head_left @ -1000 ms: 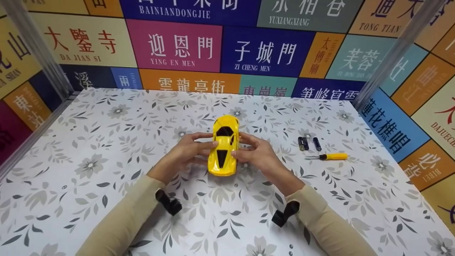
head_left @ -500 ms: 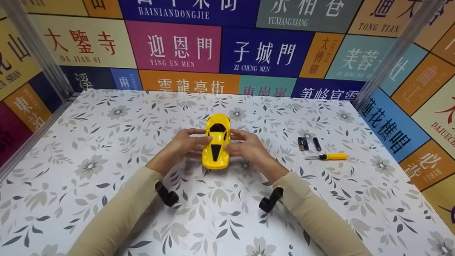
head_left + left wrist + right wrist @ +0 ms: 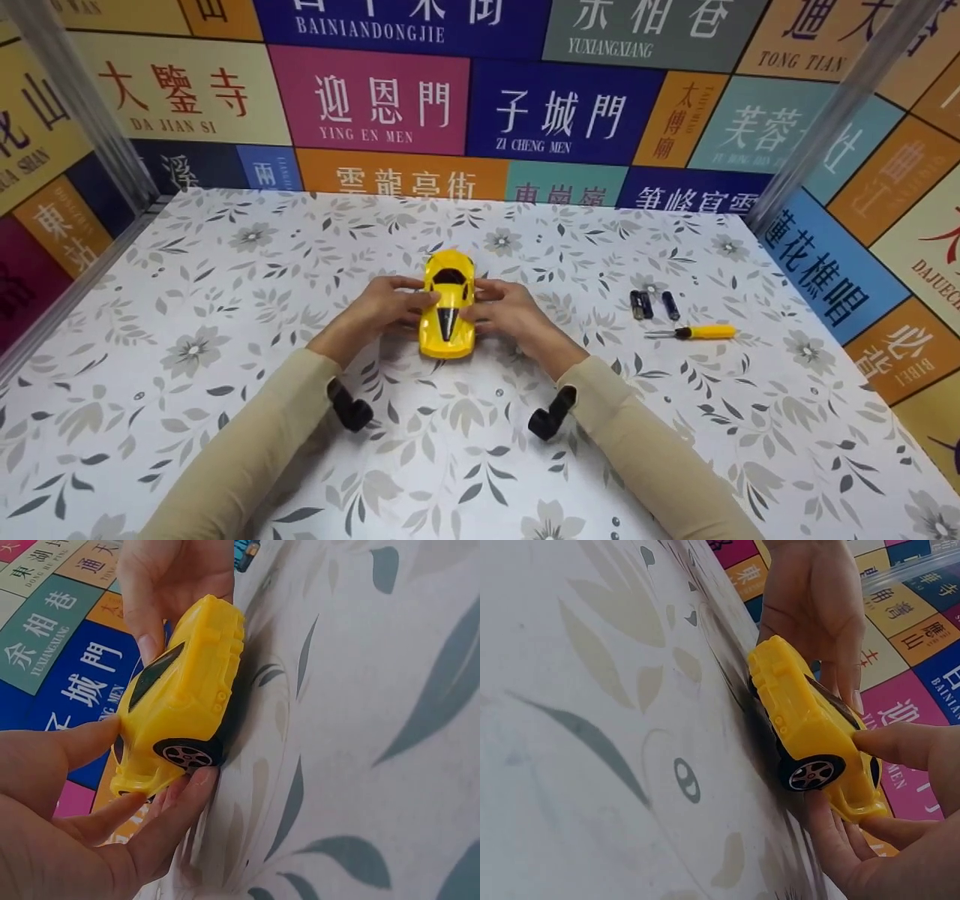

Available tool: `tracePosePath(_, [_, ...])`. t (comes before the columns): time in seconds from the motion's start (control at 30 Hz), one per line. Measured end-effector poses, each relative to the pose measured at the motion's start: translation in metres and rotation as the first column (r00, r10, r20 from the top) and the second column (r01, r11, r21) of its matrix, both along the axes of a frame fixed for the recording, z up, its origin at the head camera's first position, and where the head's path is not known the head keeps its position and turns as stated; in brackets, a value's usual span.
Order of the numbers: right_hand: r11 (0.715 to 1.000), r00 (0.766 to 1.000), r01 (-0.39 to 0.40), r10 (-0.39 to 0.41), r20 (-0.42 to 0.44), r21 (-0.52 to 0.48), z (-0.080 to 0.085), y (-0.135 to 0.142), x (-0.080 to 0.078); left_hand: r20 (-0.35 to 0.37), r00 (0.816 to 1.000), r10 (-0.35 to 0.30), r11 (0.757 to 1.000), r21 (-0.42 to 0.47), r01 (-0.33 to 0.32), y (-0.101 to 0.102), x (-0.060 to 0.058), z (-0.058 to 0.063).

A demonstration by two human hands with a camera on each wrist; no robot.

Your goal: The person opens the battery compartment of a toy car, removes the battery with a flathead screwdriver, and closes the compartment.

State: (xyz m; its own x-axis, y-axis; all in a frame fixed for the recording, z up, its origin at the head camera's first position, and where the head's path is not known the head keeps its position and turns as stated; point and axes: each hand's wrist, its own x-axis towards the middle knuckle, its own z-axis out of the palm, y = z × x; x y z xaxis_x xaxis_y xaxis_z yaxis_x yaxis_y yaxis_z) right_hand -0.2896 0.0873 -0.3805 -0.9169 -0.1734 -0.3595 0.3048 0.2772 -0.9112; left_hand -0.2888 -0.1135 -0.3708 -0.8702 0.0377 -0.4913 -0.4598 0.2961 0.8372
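A yellow toy car with dark windows and black wheels is held between both hands near the middle of the table. My left hand grips its left side, thumb on top and fingers along the flank. From the other side my right hand pinches it the same way. In the left wrist view a wheel shows just above the fingertips. The right wrist view has the car's rear end low over the cloth; whether the wheels touch it I cannot tell.
To the right lie several small dark batteries and a yellow-handled screwdriver. A floral cloth covers the table. Behind it stands a wall of coloured sign panels, with clear upright posts at the back corners.
Both hands have carried the toy car a little to the left and, lately, slightly lower. The grip stays the same. The batteries and screwdriver have not moved.
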Motion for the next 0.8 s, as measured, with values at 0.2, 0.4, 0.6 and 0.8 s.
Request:
tracePosePath(0.2, [0.999,1.000,0.007,-0.007,0.011,-0.047,-0.003,-0.001,-0.001,-0.033,0.999,-0.034,0.996,-0.080,0.031,-0.001,0.000,0.002])
tracePosePath(0.4, [0.998,1.000,-0.001,0.002,0.023,-0.057,-0.006,-0.005,0.002,-0.015,0.999,-0.037,0.991,-0.129,0.035,-0.005,0.002,0.000])
tracePosePath(0.6, [0.998,0.999,0.037,-0.037,0.016,-0.055,-0.005,-0.007,0.002,-0.011,0.998,-0.054,0.990,-0.131,0.052,-0.006,0.000,0.001])
tracePosePath(0.8, [1.000,0.999,0.013,-0.013,0.037,-0.010,-0.003,-0.006,0.004,0.016,0.996,-0.091,0.982,-0.163,0.093,-0.010,0.000,0.003])
